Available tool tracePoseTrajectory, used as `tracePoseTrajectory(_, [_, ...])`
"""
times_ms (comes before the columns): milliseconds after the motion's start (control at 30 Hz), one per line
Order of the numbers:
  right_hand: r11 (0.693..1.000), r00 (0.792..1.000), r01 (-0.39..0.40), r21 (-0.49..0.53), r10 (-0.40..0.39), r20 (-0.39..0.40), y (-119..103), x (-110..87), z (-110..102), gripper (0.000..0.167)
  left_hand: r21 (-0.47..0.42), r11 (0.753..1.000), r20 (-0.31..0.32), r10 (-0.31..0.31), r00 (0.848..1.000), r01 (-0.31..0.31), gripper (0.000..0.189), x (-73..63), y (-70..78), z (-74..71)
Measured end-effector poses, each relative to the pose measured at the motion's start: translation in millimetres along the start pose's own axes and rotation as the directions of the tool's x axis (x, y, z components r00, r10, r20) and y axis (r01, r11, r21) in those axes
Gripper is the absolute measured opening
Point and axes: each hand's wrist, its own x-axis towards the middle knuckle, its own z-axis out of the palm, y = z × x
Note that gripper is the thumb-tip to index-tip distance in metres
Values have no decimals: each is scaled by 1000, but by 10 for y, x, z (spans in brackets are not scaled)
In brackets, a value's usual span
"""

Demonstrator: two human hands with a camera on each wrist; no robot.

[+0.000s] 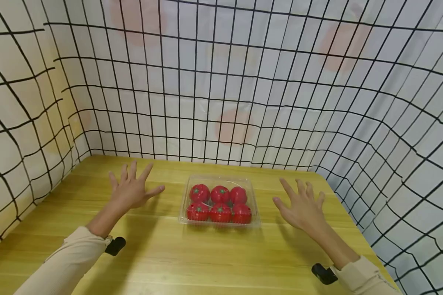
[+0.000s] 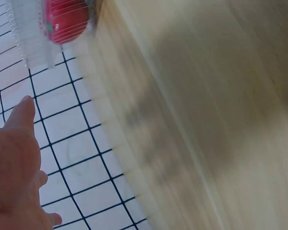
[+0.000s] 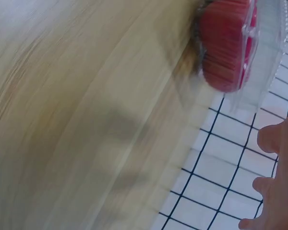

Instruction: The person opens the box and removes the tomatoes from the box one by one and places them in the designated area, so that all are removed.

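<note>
Though whole from head, tomato box (image 1: 206, 179) partial from wrists

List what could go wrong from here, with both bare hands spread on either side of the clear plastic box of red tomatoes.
1. The clear, rectangular plastic box looks thin-walled, so a hard squeeze between the bare left hand and bare right hand might buckle it.
2. The six round red tomatoes sit in two rows of three; tilting the box could shift them.
</note>
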Motion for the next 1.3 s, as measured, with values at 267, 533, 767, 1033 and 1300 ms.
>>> tracePoseTrajectory(267, [1000, 1000, 15, 23, -15, 15, -157, 28, -60, 74, -34, 999, 20, 24, 1000, -23, 93, 16, 97, -62])
tracePoseTrajectory(533, [995, 997, 71, 68, -70, -12, -430, 5, -90, 71, -142, 988, 92, 71, 993, -57, 92, 21, 217, -98])
tracePoseTrajectory(767, [988, 991, 130, 88, -128, -30, -675, -33, -109, 69, -230, 969, 130, 122, 984, -90, 91, 51, 302, -124])
tracePoseTrajectory(1033, [976, 985, 175, 130, -173, -20, -979, -35, -85, 69, -505, 860, 211, 204, 956, -72, 86, 124, 307, -59])
tracePoseTrajectory(1300, [969, 981, 196, 153, -196, -18, -1231, 3, 18, 71, -691, 716, 335, 198, 921, 97, 85, 108, 311, 72])
